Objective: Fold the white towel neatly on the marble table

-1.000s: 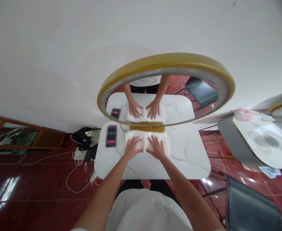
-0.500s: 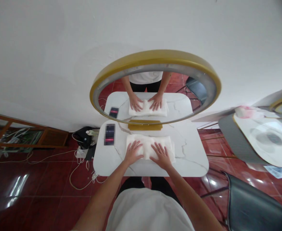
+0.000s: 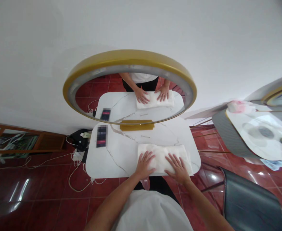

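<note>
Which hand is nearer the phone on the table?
Left. The left hand lies flat on the towel's left end, toward the phone; the right hand lies on its right part, farther away.

A white folded towel [image 3: 163, 157] lies flat as a long rectangle along the near right edge of the white marble table [image 3: 121, 154], its fluffy surface slightly rumpled, right end at the table's corner.
</note>
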`<move>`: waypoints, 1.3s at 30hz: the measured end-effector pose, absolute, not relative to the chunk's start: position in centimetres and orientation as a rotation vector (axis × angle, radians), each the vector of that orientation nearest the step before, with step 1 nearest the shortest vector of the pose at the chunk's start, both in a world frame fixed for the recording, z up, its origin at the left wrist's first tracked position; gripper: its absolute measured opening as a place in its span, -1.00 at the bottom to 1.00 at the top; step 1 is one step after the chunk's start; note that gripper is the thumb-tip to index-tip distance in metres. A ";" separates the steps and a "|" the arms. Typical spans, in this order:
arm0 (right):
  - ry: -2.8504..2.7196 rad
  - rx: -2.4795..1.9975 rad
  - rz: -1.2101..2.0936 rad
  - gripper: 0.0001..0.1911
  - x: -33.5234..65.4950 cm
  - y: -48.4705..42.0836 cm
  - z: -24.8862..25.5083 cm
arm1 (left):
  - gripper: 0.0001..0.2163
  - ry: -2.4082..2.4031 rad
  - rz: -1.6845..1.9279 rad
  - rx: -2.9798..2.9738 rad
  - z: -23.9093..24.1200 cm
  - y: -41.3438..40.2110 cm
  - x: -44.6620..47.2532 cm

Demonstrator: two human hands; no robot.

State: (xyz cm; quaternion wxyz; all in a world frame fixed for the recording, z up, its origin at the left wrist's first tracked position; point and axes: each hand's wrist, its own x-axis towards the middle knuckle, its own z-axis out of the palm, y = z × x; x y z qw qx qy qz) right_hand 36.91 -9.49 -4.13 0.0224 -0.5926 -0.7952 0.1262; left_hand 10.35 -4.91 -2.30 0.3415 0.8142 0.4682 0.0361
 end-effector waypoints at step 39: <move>-2.269 -2.027 0.266 -0.31 46.2 8.5 -4.1 | -0.35 1.396 0.149 2.182 -4.0 11.0 24.3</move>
